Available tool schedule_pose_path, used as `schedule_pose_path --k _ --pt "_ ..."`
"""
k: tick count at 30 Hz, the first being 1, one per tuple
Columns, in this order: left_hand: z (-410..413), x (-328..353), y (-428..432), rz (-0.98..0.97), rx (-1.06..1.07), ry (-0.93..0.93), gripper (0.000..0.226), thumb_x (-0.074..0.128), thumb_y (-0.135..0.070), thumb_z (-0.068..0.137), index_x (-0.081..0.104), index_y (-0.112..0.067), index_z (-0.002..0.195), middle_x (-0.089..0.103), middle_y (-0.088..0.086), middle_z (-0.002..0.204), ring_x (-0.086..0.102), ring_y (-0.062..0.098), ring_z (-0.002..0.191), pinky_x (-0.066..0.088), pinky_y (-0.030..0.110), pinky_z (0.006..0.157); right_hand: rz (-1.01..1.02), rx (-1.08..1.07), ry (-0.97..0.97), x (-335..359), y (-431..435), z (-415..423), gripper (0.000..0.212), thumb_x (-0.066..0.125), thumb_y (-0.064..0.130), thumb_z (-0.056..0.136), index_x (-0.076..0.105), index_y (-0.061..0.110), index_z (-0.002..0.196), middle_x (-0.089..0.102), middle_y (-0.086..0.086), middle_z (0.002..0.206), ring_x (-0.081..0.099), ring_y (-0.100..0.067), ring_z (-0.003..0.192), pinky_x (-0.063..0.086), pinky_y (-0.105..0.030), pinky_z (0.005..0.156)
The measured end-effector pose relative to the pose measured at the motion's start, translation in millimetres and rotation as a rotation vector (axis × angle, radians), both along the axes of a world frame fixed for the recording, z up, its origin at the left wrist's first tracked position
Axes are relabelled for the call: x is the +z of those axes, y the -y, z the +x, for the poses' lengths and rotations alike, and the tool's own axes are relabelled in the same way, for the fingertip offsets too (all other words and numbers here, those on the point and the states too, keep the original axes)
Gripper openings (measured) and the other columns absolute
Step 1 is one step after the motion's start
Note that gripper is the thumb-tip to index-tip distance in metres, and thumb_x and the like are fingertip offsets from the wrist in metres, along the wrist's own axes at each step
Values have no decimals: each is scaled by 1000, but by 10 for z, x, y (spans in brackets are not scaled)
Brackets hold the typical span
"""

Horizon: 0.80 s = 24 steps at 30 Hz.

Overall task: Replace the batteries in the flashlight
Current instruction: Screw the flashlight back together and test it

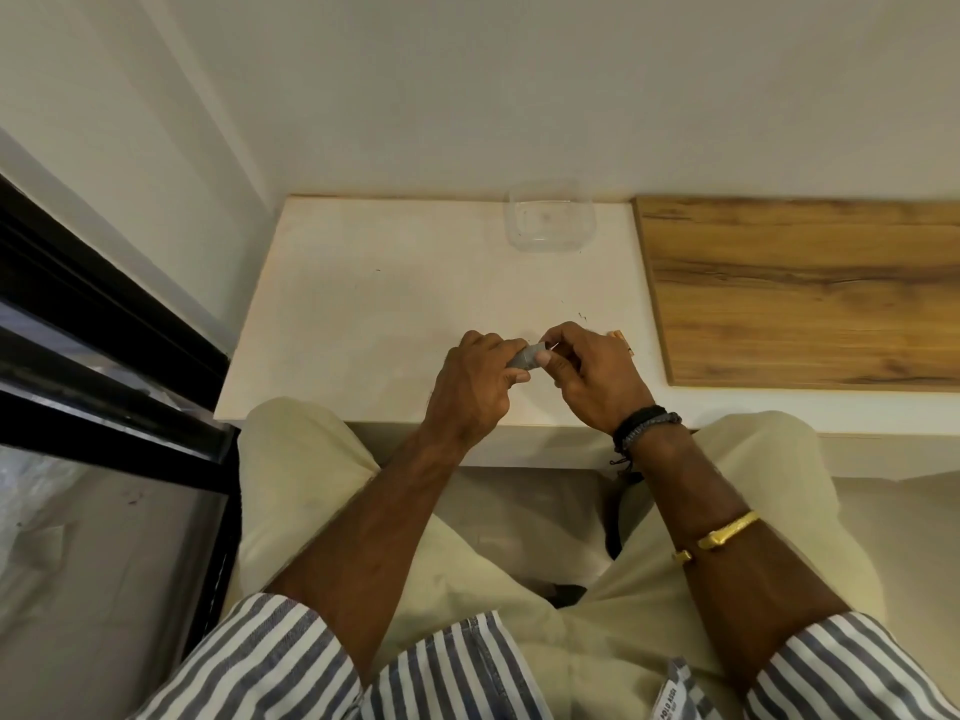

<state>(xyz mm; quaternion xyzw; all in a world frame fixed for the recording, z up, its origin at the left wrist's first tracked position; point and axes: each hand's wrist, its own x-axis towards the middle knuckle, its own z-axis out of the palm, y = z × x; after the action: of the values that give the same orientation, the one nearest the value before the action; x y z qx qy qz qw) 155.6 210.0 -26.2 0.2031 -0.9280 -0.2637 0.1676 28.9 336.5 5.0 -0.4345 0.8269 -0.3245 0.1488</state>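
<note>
Nearest the lens are 2 rolled-up striped sleeves in blue and white, with a striped shirt hem hanging between them over pale cream trousers. The person sits with knees apart, both forearms reaching forward over the lap.

The right forearm carries a gold bangle, and a dark braided wristband sits at the right wrist.

Both hands meet above the near edge of the white worktop. The left hand is closed around a small grey flashlight, of which only a short stretch shows between the fingers; most of its body is hidden in the fist. The right hand pinches the exposed end of the same flashlight between thumb and fingertips, its other fingers curled in. Whether a cap or a battery is in that pinch cannot be told. The flashlight is held in the air, just above the worktop, not resting on it.

A small tan object peeks out past the right hand's knuckles, too hidden to identify.

At the far edge of the worktop, against the white wall, stands a clear plastic container. To the right lies a wood-grain panel beside the white surface. At left runs a black window frame.
</note>
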Motion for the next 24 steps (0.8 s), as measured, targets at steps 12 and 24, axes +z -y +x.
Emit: schedule_pose_path --k 12,24 --pt "-11 23 8 -40 69 -121 29 60 -25 93 66 -10 118 68 7 97 52 23 90 46 35 73 -247 -175 349 -137 60 116 31 69 42 92 70 20 114 74 3 90 72 -20 87 62 -43 81" --pt "-95 90 -63 542 276 -254 32 52 -34 102 64 -18 127 69 -5 123 62 7 113 52 31 98 -740 -511 1560 -166 165 213 20 55 33 102 62 19 114 68 -11 110 66 -28 107 50 -56 100"
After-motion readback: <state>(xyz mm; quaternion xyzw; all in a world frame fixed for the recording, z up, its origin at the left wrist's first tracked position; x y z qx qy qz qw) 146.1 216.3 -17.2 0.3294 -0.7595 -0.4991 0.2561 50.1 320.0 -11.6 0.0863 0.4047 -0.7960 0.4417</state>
